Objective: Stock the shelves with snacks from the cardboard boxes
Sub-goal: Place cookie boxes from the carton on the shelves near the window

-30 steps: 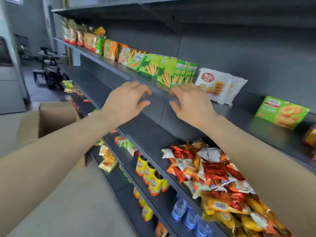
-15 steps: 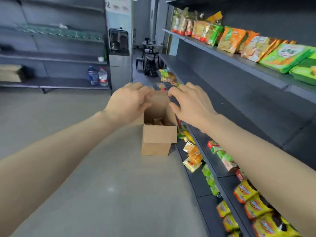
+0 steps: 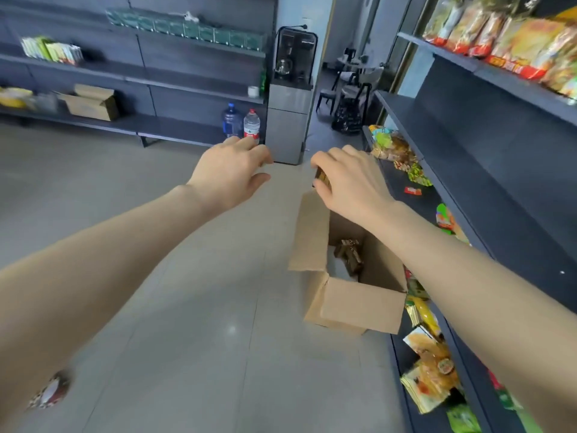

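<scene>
An open cardboard box (image 3: 359, 304) stands on the floor against the dark shelving on the right (image 3: 468, 170). A few dark brown snack packs (image 3: 349, 257) lie at its bottom. My right hand (image 3: 352, 182) hovers over the box's far end with loosely curled fingers. A brown sliver shows between its thumb and fingers; it looks like the box's far flap. My left hand (image 3: 231, 173) floats left of the box above the floor, fingers relaxed and empty. Snack bags (image 3: 515, 35) fill the upper right shelf, and more bags (image 3: 427, 379) lie on the bottom shelf beside the box.
A water dispenser (image 3: 290, 98) stands ahead, with two large bottles (image 3: 242, 123) to its left. Across the aisle, grey shelving holds another cardboard box (image 3: 92, 103). Chairs (image 3: 352, 89) stand in the room beyond. Grey floor tiles (image 3: 187, 307) stretch to the left.
My view has swung left and down, away from the stocked shelf to the aisle and the box. Both hands kept their pose and now hang above the box, which looks closer.
</scene>
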Motion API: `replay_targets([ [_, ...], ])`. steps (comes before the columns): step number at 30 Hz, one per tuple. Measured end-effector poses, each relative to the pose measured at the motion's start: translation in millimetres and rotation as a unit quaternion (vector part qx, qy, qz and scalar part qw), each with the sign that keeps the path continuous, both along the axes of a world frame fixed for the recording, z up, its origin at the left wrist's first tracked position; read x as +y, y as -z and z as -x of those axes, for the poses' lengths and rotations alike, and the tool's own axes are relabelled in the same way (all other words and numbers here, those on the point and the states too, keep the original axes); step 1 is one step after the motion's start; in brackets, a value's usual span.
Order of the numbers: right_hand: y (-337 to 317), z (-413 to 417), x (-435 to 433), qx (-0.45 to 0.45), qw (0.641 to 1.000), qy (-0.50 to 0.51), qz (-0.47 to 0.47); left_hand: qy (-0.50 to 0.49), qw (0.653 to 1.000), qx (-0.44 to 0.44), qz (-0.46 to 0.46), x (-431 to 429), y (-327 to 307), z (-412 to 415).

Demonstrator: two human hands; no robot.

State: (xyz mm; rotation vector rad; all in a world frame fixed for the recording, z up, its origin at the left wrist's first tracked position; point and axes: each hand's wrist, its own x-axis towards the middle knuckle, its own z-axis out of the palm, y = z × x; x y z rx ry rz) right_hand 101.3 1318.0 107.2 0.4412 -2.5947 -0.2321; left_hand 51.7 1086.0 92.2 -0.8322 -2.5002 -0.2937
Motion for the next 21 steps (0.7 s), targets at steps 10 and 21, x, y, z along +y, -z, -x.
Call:
replay_targets([
  [10,39.6,313.1,30.6,-0.038,0.998,0.059,0.004,-0.026,0.997,-0.064,0.029,22.5,44.1,316.1],
  [21,64.9,612.6,110.3,-0.047,0.982,0.17,0.068,0.037,0.994,-0.106,-0.006,142.6,61.3,641.1],
])
